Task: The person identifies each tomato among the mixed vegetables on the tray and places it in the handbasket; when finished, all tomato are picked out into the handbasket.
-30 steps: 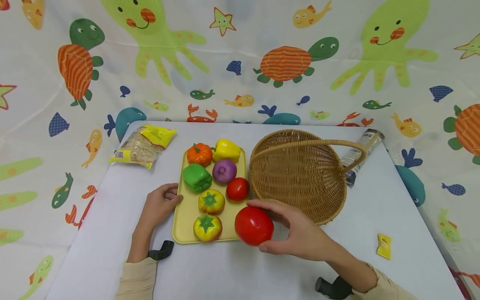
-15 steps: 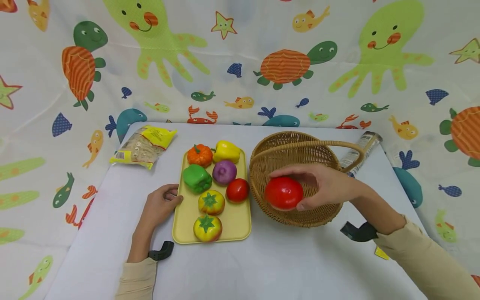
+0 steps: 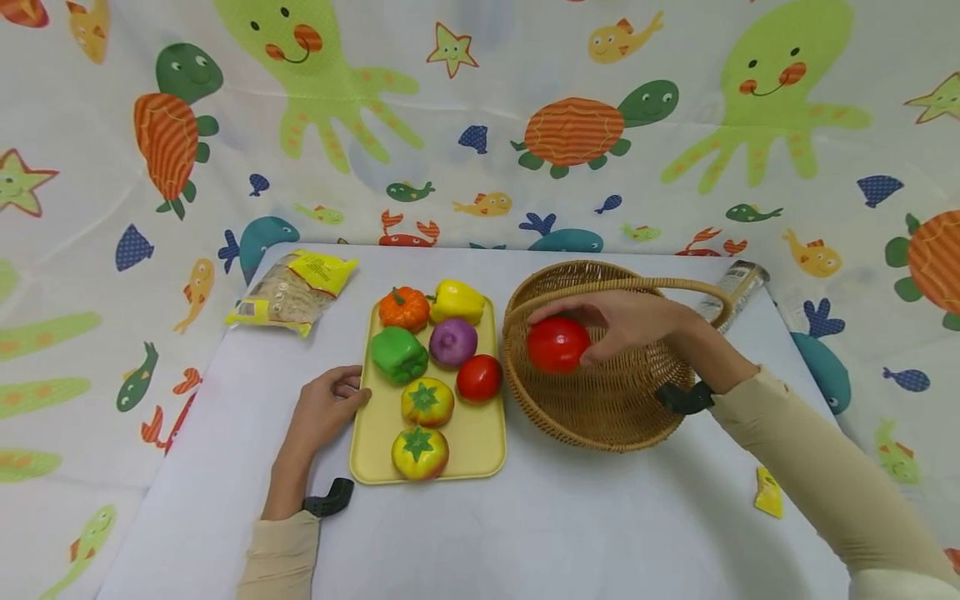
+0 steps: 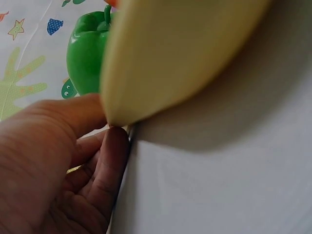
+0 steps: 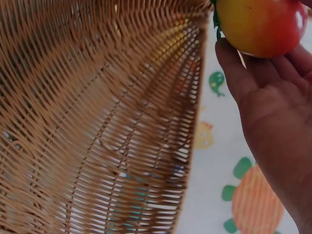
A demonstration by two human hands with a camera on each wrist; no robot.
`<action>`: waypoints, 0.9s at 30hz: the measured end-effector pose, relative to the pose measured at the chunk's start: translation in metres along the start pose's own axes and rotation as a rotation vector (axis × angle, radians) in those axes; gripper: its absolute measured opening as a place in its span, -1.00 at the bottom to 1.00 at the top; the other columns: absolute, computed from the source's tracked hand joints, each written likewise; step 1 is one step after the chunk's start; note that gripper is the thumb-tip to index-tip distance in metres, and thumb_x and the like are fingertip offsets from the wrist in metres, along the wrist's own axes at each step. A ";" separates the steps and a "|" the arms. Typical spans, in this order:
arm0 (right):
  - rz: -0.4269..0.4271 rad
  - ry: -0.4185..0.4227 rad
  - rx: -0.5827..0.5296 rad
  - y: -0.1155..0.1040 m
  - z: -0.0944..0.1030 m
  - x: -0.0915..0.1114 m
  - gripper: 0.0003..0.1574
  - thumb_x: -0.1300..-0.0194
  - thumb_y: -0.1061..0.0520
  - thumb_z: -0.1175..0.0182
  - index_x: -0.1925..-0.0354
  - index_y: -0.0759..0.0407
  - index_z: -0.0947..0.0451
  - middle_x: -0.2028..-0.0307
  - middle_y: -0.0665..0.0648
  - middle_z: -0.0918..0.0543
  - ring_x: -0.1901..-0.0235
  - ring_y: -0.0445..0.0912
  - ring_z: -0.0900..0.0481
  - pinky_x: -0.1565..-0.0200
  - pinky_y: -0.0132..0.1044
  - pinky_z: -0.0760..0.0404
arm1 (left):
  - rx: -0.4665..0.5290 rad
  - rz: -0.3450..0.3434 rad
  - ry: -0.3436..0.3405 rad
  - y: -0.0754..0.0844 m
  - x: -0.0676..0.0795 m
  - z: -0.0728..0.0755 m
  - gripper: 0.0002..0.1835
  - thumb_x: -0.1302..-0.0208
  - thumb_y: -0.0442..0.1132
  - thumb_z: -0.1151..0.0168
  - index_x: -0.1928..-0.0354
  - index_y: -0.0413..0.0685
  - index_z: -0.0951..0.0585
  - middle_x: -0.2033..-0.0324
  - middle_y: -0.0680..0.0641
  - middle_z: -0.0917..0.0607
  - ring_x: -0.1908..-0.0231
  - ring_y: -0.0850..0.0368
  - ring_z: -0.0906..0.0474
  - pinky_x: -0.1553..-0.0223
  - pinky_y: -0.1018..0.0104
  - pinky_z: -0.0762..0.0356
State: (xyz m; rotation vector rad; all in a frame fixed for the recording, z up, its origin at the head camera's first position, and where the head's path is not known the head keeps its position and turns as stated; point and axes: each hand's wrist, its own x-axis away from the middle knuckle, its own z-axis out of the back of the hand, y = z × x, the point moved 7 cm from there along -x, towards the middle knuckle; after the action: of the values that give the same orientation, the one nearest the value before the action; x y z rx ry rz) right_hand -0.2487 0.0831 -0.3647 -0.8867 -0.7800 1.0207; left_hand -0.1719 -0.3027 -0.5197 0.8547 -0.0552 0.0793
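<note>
My right hand (image 3: 633,318) grips a large red toy tomato (image 3: 557,344) over the wicker basket (image 3: 600,408), below its arched handle. In the right wrist view the tomato's yellow-red side and a bit of green leaf show beside the basket's weave. On the left, my left hand (image 3: 324,408) pinches the left edge of the yellow tray (image 3: 476,446). The tray bears an orange pumpkin (image 3: 403,309), a yellow pepper (image 3: 457,301), a green pepper (image 3: 399,354), a purple onion-like vegetable (image 3: 453,342), a smaller red tomato (image 3: 479,378) and two yellow tomatoes (image 3: 427,402) with green leaves.
A clear and yellow bag (image 3: 296,290) of dry food lies at the back left. Behind the basket, at the back right, is a see-through cylinder (image 3: 738,290). A small yellow packet (image 3: 768,492) lies at the right, near my sleeve. A printed cloth hangs behind the table.
My right hand has carried the red tomato from the tray's front right corner up and over the basket, then farther back. My left hand stays at the tray's edge.
</note>
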 end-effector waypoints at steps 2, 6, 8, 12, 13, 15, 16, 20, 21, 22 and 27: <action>-0.031 -0.038 0.008 0.006 0.002 -0.005 -0.09 -0.20 0.34 -0.32 -0.45 0.06 -0.25 -0.37 0.03 -0.30 -0.29 0.00 -0.28 -0.17 -0.09 -0.45 | -0.001 0.005 0.005 -0.001 0.000 0.000 -0.51 -0.29 -0.17 -0.30 -0.21 -0.24 -0.54 0.18 -0.09 -0.64 0.23 0.08 -0.56 0.25 0.27 -0.51; -0.109 -0.102 -0.090 0.020 0.005 -0.011 -0.09 -0.21 0.34 -0.31 -0.46 0.10 -0.22 -0.39 0.10 -0.25 -0.31 0.07 -0.21 -0.15 -0.04 -0.47 | 0.007 0.004 0.007 -0.001 0.001 0.001 -0.51 -0.29 -0.17 -0.31 -0.21 -0.23 -0.54 0.17 -0.09 -0.64 0.23 0.09 -0.56 0.25 0.27 -0.51; -0.123 -0.125 -0.138 0.028 0.007 -0.013 -0.09 -0.21 0.37 -0.30 -0.46 0.17 -0.20 -0.40 0.16 -0.23 -0.32 0.12 -0.17 -0.16 -0.01 -0.46 | 0.011 0.006 0.005 -0.001 0.001 0.001 -0.51 -0.29 -0.17 -0.31 -0.21 -0.22 -0.54 0.17 -0.09 -0.64 0.23 0.08 -0.56 0.26 0.26 -0.51; -0.117 -0.138 -0.157 0.045 0.012 -0.015 -0.10 -0.19 0.39 -0.30 -0.44 0.25 -0.20 -0.40 0.23 -0.22 -0.33 0.14 -0.13 -0.18 0.03 -0.42 | 0.010 0.009 0.003 -0.001 0.001 0.001 -0.51 -0.29 -0.16 -0.30 -0.22 -0.22 -0.54 0.17 -0.08 -0.64 0.23 0.08 -0.56 0.25 0.23 -0.52; -0.111 -0.141 -0.158 0.049 0.013 -0.016 -0.10 -0.18 0.39 -0.30 -0.44 0.26 -0.20 -0.39 0.24 -0.22 -0.33 0.15 -0.13 -0.18 0.04 -0.41 | 0.007 0.010 0.004 -0.001 0.001 0.001 -0.50 -0.29 -0.16 -0.30 -0.22 -0.22 -0.54 0.18 -0.08 -0.63 0.23 0.08 -0.56 0.25 0.22 -0.51; -0.102 -0.141 -0.164 0.057 0.015 -0.019 -0.12 -0.17 0.40 -0.30 -0.42 0.28 -0.22 -0.38 0.26 -0.23 -0.32 0.16 -0.14 -0.19 0.06 -0.40 | 0.004 0.012 0.006 -0.001 0.002 0.002 -0.51 -0.29 -0.16 -0.30 -0.21 -0.22 -0.54 0.18 -0.08 -0.63 0.23 0.08 -0.56 0.24 0.21 -0.51; -0.099 -0.145 -0.174 0.061 0.016 -0.021 -0.12 -0.16 0.41 -0.28 -0.41 0.30 -0.23 -0.38 0.27 -0.23 -0.32 0.17 -0.14 -0.20 0.07 -0.39 | 0.003 0.012 0.007 -0.001 0.002 0.003 -0.51 -0.29 -0.16 -0.31 -0.21 -0.22 -0.54 0.18 -0.08 -0.63 0.23 0.08 -0.56 0.24 0.21 -0.51; -0.141 -0.183 -0.228 0.076 0.014 -0.023 -0.14 -0.13 0.48 -0.24 -0.39 0.32 -0.24 -0.38 0.27 -0.23 -0.29 0.19 -0.17 -0.18 0.07 -0.41 | 0.004 0.006 0.010 -0.002 0.001 0.003 -0.51 -0.28 -0.16 -0.32 -0.20 -0.22 -0.55 0.19 -0.08 -0.64 0.23 0.08 -0.57 0.24 0.24 -0.51; -0.158 -0.193 -0.235 0.080 0.013 -0.023 -0.13 -0.11 0.49 -0.24 -0.39 0.31 -0.25 -0.37 0.27 -0.24 -0.28 0.20 -0.19 -0.17 0.06 -0.42 | 0.004 0.006 0.011 -0.002 0.001 0.003 -0.51 -0.28 -0.16 -0.32 -0.20 -0.21 -0.55 0.19 -0.08 -0.64 0.23 0.09 -0.57 0.25 0.25 -0.51; -0.175 -0.201 -0.237 0.083 0.013 -0.023 -0.12 -0.10 0.50 -0.25 -0.38 0.31 -0.26 -0.37 0.26 -0.25 -0.27 0.20 -0.20 -0.16 0.05 -0.43 | 0.005 0.008 0.012 -0.002 0.000 0.003 -0.52 -0.28 -0.16 -0.32 -0.20 -0.21 -0.55 0.19 -0.08 -0.64 0.23 0.09 -0.57 0.25 0.26 -0.50; -0.228 -0.207 -0.173 0.097 0.012 -0.025 -0.10 -0.04 0.48 -0.33 -0.36 0.24 -0.35 -0.33 0.21 -0.34 -0.23 0.18 -0.28 -0.13 0.00 -0.47 | 0.011 0.012 0.013 -0.001 0.001 0.001 -0.52 -0.28 -0.17 -0.32 -0.20 -0.23 -0.55 0.18 -0.08 -0.64 0.23 0.09 -0.56 0.24 0.27 -0.50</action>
State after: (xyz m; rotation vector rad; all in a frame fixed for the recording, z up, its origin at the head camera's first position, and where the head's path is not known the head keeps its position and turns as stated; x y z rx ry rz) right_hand -0.3038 0.0883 -0.4495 -0.8242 -1.1314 0.8603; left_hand -0.1712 -0.3043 -0.5198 0.8645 -0.0478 0.0967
